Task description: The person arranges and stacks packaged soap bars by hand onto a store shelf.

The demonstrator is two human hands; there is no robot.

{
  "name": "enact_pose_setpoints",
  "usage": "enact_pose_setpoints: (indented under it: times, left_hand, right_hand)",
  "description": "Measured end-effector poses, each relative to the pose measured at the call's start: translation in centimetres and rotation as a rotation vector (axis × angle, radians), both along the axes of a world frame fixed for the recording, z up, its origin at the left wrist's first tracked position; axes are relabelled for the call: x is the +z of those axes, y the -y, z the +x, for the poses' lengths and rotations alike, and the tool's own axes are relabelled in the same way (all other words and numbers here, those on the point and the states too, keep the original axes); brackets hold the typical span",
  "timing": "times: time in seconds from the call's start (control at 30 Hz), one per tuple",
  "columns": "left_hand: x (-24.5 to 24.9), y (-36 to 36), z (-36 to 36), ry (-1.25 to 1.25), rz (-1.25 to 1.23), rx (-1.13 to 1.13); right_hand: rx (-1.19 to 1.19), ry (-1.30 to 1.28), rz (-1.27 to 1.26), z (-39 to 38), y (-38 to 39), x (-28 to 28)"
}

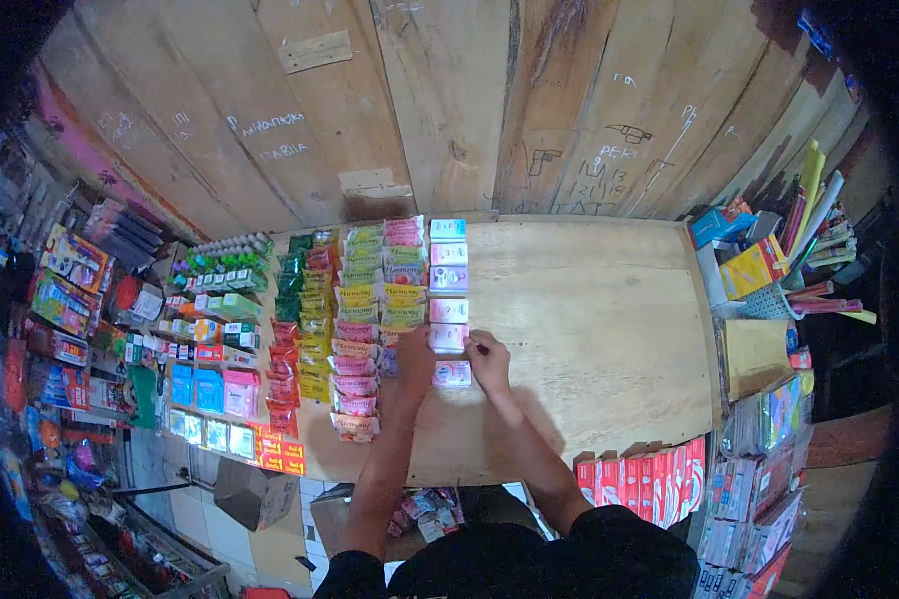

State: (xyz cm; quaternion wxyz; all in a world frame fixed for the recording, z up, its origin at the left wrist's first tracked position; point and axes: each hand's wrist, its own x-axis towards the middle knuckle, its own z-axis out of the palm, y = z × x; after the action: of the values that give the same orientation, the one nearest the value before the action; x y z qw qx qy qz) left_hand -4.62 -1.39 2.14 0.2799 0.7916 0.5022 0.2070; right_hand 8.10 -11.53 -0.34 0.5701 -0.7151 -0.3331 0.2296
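Observation:
My left hand [413, 357] is at the left edge of a column of small boxed packs, its fingers curled beside a pink and white pack [449, 338]. On the other side of that pack, my right hand [488, 361] has its fingers bent inward; whether it grips anything is hidden. Just below lies another pink and white pack [451, 374]. Farther up the column are a purple and white pack [449, 279] and a blue and white pack [448, 231]. Harmony packets [356, 363] in pink, yellow and green overlap in columns left of my left hand.
The packs lie on a wooden table [589, 299]. Red boxes [644, 482] line its front right edge. A basket [769, 301] and stacked goods stand at the right. Small bottles [228, 262] and red packets [283, 384] fill the left side. A plank wall [449, 110] rises behind.

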Motion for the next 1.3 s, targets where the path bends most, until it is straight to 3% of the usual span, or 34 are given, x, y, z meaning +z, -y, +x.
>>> enact_pose_setpoints:
  times: [0.17, 0.27, 0.37, 0.43, 0.47, 0.53, 0.57, 0.67, 0.8, 0.9, 0.97, 1.07, 1.17, 1.23, 1.3]
  left_hand:
    - [0.9, 1.5, 0.4, 0.020, 0.200, 0.073]
    - [0.3, 1.2, -0.2, 0.061, 0.179, 0.004]
    - [5.8, 2.4, -0.4, 0.101, -0.032, -0.038]
    - [4.2, 3.0, -2.1, 0.103, -0.031, 0.019]
    - [3.2, 3.6, -3.0, 0.105, -0.030, 0.045]
    - [7.5, 6.9, -3.9, 0.016, -0.157, 0.051]
    - [9.0, 8.5, -4.2, -0.029, -0.218, 0.053]
    - [-0.2, 10.1, -4.6, 0.148, -0.130, 0.112]
    - [0.1, 10.2, -4.3, 0.202, -0.162, 0.131]
    - [-0.4, 9.7, -4.7, 0.229, -0.146, 0.114]
    - [0.8, 9.7, -4.8, 0.200, -0.091, 0.084]
    - [11.4, 10.0, -4.0, -0.027, 0.126, 0.084]
    - [4.6, 5.5, -1.6, 0.304, 0.382, 0.097]
    - [0.9, 0.9, 0.5, 0.176, 0.222, 0.042]
    - [0.2, -1.9, 2.3, 0.038, 0.086, 0.039]
  right_hand:
    - [-0.007, 0.005, -0.052, -0.1, 0.0, -0.8]
    - [-0.022, 0.009, -0.060, -0.3, 0.0, -1.1]
    - [-0.037, -0.011, -0.005, -0.6, 0.4, -0.7]
    - [-0.029, -0.039, 0.011, -1.1, 2.1, -0.2]
    - [0.005, -0.090, -0.056, -1.4, 3.1, -0.2]
    - [0.070, -0.189, -0.184, -2.2, 5.3, -0.9]
    - [0.069, -0.062, -0.026, -2.9, 6.0, -0.6]
    - [0.010, -0.005, -0.063, -4.3, 6.1, -0.5]
    - [0.016, -0.072, -0.044, -5.0, 5.8, 0.5]
    - [0.000, -0.085, -0.015, -5.1, 5.1, -2.5]
    - [-0.025, -0.112, 0.045, -4.5, 4.8, -4.7]
    - [-0.062, -0.079, -0.062, -2.3, 4.1, 1.4]
    - [-0.051, -0.023, -0.065, 0.8, 0.0, -0.4]
    - [-0.051, 0.029, -0.096, 1.7, -2.2, -0.2]
    - [-0.002, 0.053, -0.180, 2.4, -3.9, 0.2]
